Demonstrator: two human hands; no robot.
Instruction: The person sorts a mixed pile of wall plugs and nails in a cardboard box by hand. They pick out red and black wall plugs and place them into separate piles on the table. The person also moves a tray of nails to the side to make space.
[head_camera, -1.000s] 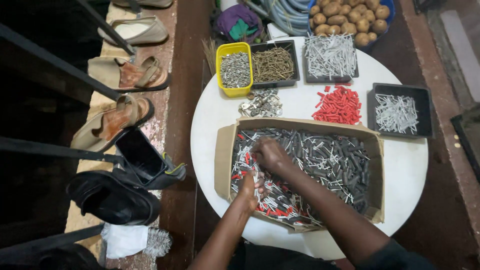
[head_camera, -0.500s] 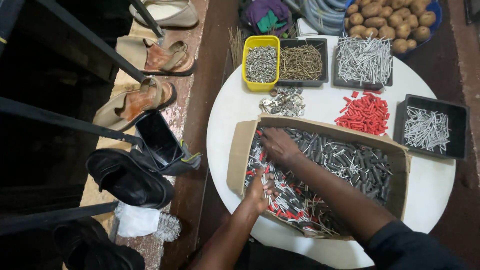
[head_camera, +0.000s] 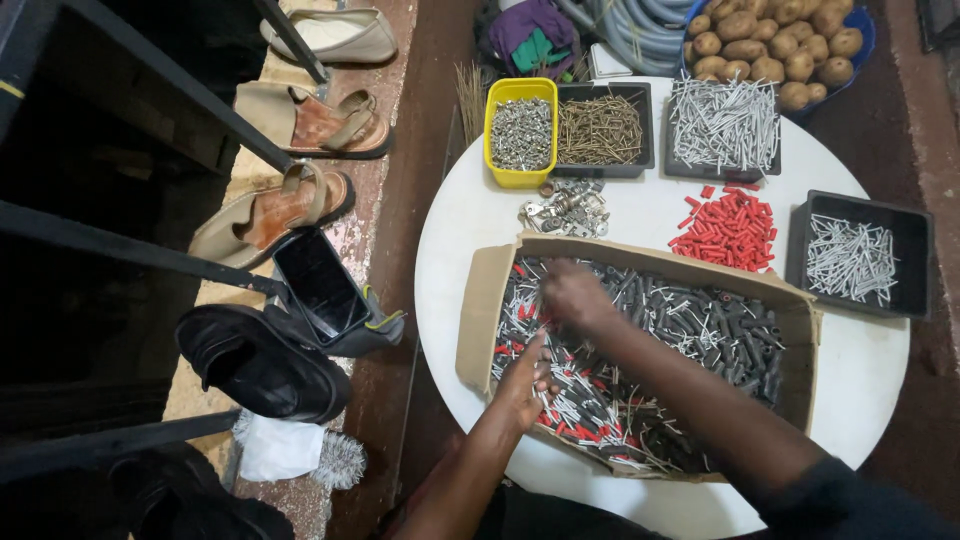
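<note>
Cardboard box (head_camera: 480, 330) of mixed plugs and nails, both hands' grip unclear, yellow tub (head_camera: 520, 178) of screws

— How's the light?

— Bright and even over the white table (head_camera: 640, 225), seemingly from overhead; shadows under the trays are short and soft. No harsh glare.

— And the edges?

— The left side falls off into near black around the dark railing (head_camera: 150, 100). Lines bow slightly toward the corners, wide-angle style.

— Sharpness?

— Mostly crisp. The right hand (head_camera: 570, 295) is smeared with motion blur, the left hand (head_camera: 522, 385) slightly softer too.
</note>
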